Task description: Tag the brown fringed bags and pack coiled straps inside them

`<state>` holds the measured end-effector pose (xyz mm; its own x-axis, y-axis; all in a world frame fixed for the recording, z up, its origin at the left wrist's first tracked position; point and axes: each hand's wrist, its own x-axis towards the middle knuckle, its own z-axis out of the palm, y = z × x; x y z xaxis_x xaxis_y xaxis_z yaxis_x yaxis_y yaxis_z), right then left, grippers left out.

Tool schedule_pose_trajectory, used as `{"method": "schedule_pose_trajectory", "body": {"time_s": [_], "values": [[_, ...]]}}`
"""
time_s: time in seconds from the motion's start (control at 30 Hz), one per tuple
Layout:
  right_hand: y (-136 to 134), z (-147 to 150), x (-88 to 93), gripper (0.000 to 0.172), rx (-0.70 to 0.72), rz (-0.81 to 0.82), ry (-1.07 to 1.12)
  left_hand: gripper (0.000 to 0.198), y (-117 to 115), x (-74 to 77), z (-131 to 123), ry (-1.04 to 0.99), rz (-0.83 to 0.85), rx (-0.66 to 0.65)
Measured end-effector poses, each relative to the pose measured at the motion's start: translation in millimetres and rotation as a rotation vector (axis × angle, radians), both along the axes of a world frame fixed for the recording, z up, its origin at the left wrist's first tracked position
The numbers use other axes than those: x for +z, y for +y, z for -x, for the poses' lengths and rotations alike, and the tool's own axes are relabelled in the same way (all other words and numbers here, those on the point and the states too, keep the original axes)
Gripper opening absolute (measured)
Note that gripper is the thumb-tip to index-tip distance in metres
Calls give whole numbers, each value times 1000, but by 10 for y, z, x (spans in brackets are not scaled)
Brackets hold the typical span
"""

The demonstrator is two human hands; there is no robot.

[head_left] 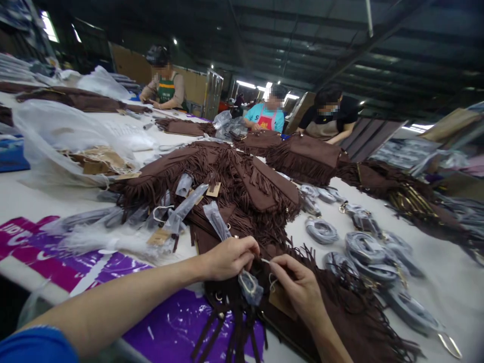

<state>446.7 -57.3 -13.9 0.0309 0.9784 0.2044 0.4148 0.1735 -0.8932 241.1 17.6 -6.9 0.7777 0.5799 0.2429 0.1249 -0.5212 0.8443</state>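
Note:
My left hand [235, 258] is closed, its fingers curled around a plastic-wrapped strap; the wrapped end [250, 288] with a metal ring hangs below the fist. Thumb and forefinger of my right hand [300, 285] pinch a thin white tag string [265, 260]. A brown cardboard hang tag [283, 301] dangles from a string loop beside the right fingers. Beneath both hands lies a dark brown fringed bag [333, 307], its tassels [223, 327] spilling toward me. Whether the string also runs into the left fingers is hidden.
More brown fringed bags [264, 186] are heaped ahead. Coiled grey straps [365, 249] lie to the right. On the left are a plastic bag [56, 131] of tags, a bundle of white strings [109, 242] and purple plastic [177, 322]. Several co-workers [327, 121] are across the table.

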Motion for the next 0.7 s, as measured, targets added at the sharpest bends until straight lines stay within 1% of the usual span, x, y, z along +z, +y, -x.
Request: {"method": "schedule_pose_trajectory", "body": {"time_s": [0.03,0.07,0.13,0.17,0.23,0.3,0.4,0.5,0.63,0.7], "values": [[-16,-34,-19,30,-37,31,75,12,-10,-3,0,19,-129,-41],[-30,-61,-40,31,-65,65,150,14,-24,-7,-4,41,-256,-105],[-47,-85,-80,33,-82,115,257,27,-57,-16,-22,112,-483,-237],[-48,-82,-96,33,-73,129,280,29,-71,-22,-32,156,-568,-273],[-42,-57,-116,33,-45,143,295,23,-81,-33,-45,219,-674,-287],[-31,-30,-120,33,-38,149,312,14,-63,-39,-42,237,-710,-284],[-19,-19,-114,34,-54,154,333,8,-9,-35,-20,244,-725,-278],[-18,-41,-111,34,-40,158,323,9,-2,-28,-8,304,-736,-264],[-37,-62,-93,32,-15,135,294,14,-92,-5,-12,429,-781,-210],[-56,-53,-77,31,10,100,267,11,-127,29,-2,487,-798,-169]]}}
